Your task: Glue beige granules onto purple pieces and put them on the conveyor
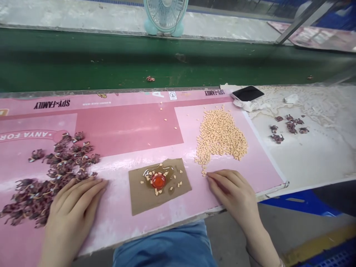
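My left hand (75, 207) lies palm down at the right edge of a pile of small dark maroon figures (62, 167), its fingers stretched out side by side. Several figures have thin yellowish parts. My right hand (236, 194) has thumb and forefinger pinched together at the near tip of a heap of tiny beige pieces (219, 135). Whatever is between those fingertips is too small to make out. Between the hands lies a brown cardboard piece (139, 200) with a wet, glossy puddle, a round red cap-like thing (158, 181) and several scattered beige pieces.
A pink printed sheet (125, 129) covers the worktop. At the right, a black phone (248, 93) rests on crumpled white paper, near several more dark figures (291, 127). Behind runs a green strip (116, 63) with a light-blue fan (166, 15) beyond it.
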Available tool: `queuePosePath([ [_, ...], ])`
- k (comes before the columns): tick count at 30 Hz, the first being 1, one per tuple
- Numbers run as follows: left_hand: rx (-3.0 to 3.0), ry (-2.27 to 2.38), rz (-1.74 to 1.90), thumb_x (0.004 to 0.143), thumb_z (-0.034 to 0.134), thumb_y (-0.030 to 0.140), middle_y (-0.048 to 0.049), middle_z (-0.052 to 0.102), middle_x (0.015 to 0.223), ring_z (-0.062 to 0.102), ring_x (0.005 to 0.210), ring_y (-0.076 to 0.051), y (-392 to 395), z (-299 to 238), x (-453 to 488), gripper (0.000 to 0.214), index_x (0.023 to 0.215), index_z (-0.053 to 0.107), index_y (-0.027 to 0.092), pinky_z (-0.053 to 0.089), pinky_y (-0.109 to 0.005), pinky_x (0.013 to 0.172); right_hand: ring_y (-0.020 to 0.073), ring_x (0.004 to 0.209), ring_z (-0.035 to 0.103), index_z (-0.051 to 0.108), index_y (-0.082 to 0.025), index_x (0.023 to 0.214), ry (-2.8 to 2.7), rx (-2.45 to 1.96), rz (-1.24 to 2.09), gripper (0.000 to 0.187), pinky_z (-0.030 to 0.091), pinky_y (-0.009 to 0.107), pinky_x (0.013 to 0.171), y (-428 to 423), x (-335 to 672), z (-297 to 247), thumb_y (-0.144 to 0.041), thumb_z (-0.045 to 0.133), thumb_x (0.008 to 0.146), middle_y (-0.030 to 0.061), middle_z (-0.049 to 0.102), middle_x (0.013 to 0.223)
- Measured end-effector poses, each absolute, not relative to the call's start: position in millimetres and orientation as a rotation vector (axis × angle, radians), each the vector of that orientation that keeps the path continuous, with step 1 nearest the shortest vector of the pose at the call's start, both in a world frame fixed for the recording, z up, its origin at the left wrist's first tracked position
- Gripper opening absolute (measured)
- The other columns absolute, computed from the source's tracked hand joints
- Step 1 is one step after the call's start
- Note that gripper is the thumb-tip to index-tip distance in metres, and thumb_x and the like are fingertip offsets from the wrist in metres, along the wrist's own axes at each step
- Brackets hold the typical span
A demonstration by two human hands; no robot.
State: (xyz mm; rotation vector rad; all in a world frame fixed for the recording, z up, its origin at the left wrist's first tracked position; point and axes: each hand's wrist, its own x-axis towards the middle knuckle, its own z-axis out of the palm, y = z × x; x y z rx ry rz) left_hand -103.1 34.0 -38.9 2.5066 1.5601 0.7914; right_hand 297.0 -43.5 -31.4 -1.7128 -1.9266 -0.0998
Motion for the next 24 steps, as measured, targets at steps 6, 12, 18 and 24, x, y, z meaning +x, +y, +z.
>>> queuePosePath([
  [6,2.558,1.592,0.851,0.092,0.063,0.021,-0.0048,0.079,0.1,0.073,0.095,-0.035,30,-35,-105,0.028,0.112,0.075,0.037,0.057,-0.055,0.094,0.0176,0.075,0.069,0.074,-0.023,0.094,-1.994,-1.728,-0.192,0.009,0.051,0.032,0.071,-33,285,-24,-0.021,0.066,0.098,0.0017,0.077,0.084],
  [12,2.655,1.523,1.377,0.08,0.079,-0.001,-0.0032,0.078,0.092,0.075,0.083,-0.02,24,-22,-86,0.039,0.112,0.075,0.022,0.061,-0.03,0.082,0.0132,0.072,0.071,0.072,-0.017,0.089,-2.16,-1.714,-0.428,0.022,0.049,0.026,0.066,-30,282,-15,-0.022,0.056,0.104,0.0017,0.077,0.083],
  [18,2.531,1.603,1.402,0.083,0.076,-0.004,-0.0034,0.076,0.088,0.072,0.076,-0.015,19,-12,-71,0.028,0.101,0.076,0.018,0.059,-0.023,0.072,0.0166,0.068,0.071,0.069,-0.014,0.089,-2.331,-1.624,-0.48,0.035,0.046,0.03,0.062,-27,291,-11,-0.028,0.044,0.109,0.0054,0.076,0.082],
  [24,2.269,1.613,1.344,0.086,0.072,-0.002,-0.0015,0.076,0.088,0.072,0.075,-0.014,9,-8,-62,0.027,0.097,0.075,0.022,0.054,-0.021,0.057,0.0168,0.073,0.072,0.07,-0.018,0.097,-2.386,-1.598,-0.438,0.039,0.048,0.031,0.064,-33,300,-17,-0.029,0.035,0.111,0.0032,0.077,0.086],
])
